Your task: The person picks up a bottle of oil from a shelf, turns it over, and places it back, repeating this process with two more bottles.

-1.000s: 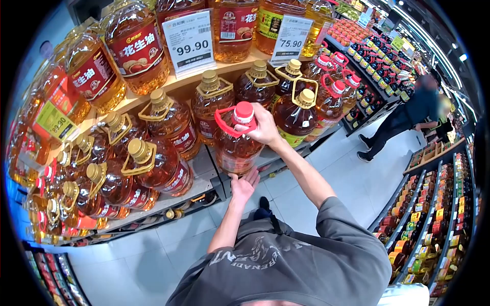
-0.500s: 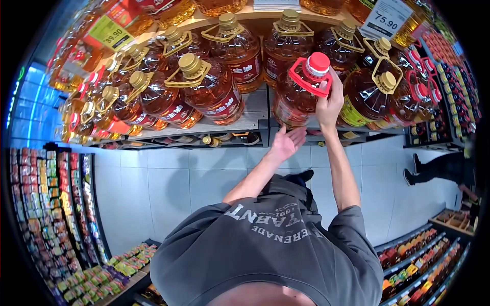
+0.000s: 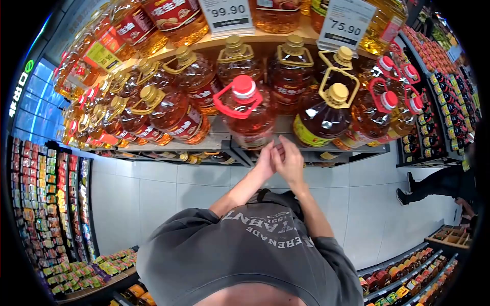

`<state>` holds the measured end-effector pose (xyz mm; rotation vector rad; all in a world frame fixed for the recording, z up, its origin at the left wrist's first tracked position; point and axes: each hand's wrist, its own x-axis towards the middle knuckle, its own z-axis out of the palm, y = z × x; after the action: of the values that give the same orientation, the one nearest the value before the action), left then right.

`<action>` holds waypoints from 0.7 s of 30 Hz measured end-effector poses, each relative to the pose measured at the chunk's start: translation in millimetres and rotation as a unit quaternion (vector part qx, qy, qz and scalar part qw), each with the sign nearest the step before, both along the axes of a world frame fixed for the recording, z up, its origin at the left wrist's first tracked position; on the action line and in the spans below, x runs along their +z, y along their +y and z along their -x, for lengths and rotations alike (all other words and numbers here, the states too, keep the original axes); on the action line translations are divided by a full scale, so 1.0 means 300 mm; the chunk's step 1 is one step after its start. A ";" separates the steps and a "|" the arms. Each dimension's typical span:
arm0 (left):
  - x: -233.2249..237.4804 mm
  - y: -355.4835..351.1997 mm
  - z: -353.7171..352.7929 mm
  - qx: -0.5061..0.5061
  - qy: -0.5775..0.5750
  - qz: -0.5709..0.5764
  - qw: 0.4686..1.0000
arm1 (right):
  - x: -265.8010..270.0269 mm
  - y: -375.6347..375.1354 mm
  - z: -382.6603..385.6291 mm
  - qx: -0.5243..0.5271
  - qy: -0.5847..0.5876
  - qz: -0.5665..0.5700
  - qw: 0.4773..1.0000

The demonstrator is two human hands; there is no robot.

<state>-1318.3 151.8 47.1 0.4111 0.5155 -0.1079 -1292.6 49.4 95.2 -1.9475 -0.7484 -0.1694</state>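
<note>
A large oil bottle with a red cap and red handle (image 3: 250,120) stands upright at the front of the shelf. Just below its base, my left hand (image 3: 266,162) and my right hand (image 3: 289,161) meet in front of the shelf edge. The fingers of my right hand are bent and overlap my left hand's fingertips; whether something small lies between them is hidden. My left hand's fingers are partly covered. A dark oil bottle with a yellow cap and green label (image 3: 322,120) is to the right, and a yellow-capped bottle (image 3: 176,116) is to the left.
More oil bottles and price cards (image 3: 345,24) line the upper shelf (image 3: 263,30). Racks of packets (image 3: 41,204) stand at the left, bottle racks at the right. A person's dark-trousered legs (image 3: 439,184) are on the tiled floor (image 3: 357,204) at the right.
My right hand has let go of the red-capped bottle and come down to my left hand. The view has shifted, so the bottle appears farther left, with more of the upper shelf showing.
</note>
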 end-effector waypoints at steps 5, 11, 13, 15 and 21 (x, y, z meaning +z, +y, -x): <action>-0.078 -0.189 -0.091 -0.103 0.060 -0.040 0.992 | -0.155 -0.245 -0.008 0.001 -0.067 0.077 0.995; -0.181 -0.449 -0.159 -0.138 0.036 0.026 0.989 | -0.183 -0.476 -0.060 -0.076 0.103 0.057 0.990; -0.172 -0.487 -0.185 -0.157 -0.004 0.021 0.987 | -0.194 -0.526 -0.082 -0.091 0.089 0.056 0.990; -0.158 -0.521 -0.210 -0.171 0.022 0.037 0.984 | -0.187 -0.557 -0.095 -0.110 0.076 0.055 0.990; -0.141 -0.606 -0.247 -0.204 -0.016 0.024 0.979 | -0.156 -0.624 -0.102 -0.154 0.031 0.054 0.986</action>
<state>-1244.2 -29.9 4.8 0.4661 0.3905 -0.5084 -1262.0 -137.7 48.5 -2.1545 -0.4183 -0.2579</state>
